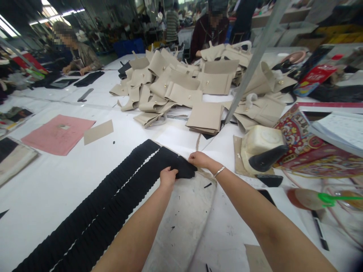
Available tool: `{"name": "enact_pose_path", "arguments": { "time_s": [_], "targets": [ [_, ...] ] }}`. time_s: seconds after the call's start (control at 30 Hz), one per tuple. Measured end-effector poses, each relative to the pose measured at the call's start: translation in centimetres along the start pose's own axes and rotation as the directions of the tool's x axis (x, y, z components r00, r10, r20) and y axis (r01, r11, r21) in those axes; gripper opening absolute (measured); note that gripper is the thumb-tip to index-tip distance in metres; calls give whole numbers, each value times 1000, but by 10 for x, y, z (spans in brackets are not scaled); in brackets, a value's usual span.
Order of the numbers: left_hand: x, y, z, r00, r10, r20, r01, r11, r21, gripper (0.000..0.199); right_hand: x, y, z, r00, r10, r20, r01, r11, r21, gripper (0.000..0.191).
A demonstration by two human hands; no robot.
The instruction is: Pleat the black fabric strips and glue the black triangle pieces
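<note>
The black piece (185, 169), flat and apparently of fabric or soft sheet, lies on the white-covered table, at the far end of two long rows of overlapping black pieces (133, 179). The left hand (169, 176) grips its near left part between thumb and fingers. The right hand (199, 160), with a silver bracelet (219, 172) at the wrist, has its fingers drawn together at the far right edge; whether they pinch the piece cannot be told.

Beneath and nearer the wearer extends a stained pale pad (181, 219). The black rows run diagonally toward the table's near left corner. Left of them lie a beige rectangle (98, 132) and, touching it, a pink sheet (59, 134). Toward the far edge is a heap of beige bag parts (170, 81); a metal pole (253, 62) slants before its right part. To the right stand a cream plastic container (265, 141) and a patterned red box (320, 147). Two people (82, 54) work beyond.
</note>
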State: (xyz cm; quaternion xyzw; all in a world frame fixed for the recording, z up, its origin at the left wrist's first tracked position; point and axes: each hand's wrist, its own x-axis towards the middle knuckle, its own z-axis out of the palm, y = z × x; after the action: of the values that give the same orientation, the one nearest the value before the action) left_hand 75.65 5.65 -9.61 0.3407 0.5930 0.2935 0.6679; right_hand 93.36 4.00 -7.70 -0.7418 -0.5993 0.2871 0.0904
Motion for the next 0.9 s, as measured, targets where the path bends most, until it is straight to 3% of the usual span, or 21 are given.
{"name": "enact_pose_path", "arguments": {
  "time_s": [0.17, 0.27, 0.33, 0.47, 0.53, 0.63, 0.7, 0.9],
  "targets": [
    [-14, 5, -7, 983, 45, 175, -8, 979, -205, 23, -5, -10, -8, 999, -23, -35, 24, 1000, 20, 27],
    [-19, 6, -15, 965, 70, 252, 4, 959, -282, 26, -11, -12, -10, 998, -7, 68, -8, 974, 225, 38],
    [-20, 5, -19, 953, 83, 290, 10, 953, -304, 25, -14, -10, -9, 988, 2, 156, -67, 910, 410, 42],
    [-19, 3, -22, 942, 83, 325, 21, 952, -304, 27, -17, -8, -4, 963, -63, 262, -108, 802, 587, 29],
    [-18, 1, -20, 965, 38, 261, 36, 961, -273, 24, -16, -10, -2, 968, -76, 238, -60, 856, 514, 18],
    [-16, -3, -15, 992, -29, 127, 54, 978, -201, 19, -13, -14, 2, 994, -73, 87, 54, 977, 206, 11],
    [-15, -4, -11, 997, -34, 66, 43, 989, -144, 17, -11, -15, 5, 996, -83, 11, 83, 997, 6, 11],
    [-16, -2, -5, 999, -19, -36, 17, 999, -50, 13, -13, -17, 8, 997, 72, 31, -65, 979, -195, 26]
  ]
}}
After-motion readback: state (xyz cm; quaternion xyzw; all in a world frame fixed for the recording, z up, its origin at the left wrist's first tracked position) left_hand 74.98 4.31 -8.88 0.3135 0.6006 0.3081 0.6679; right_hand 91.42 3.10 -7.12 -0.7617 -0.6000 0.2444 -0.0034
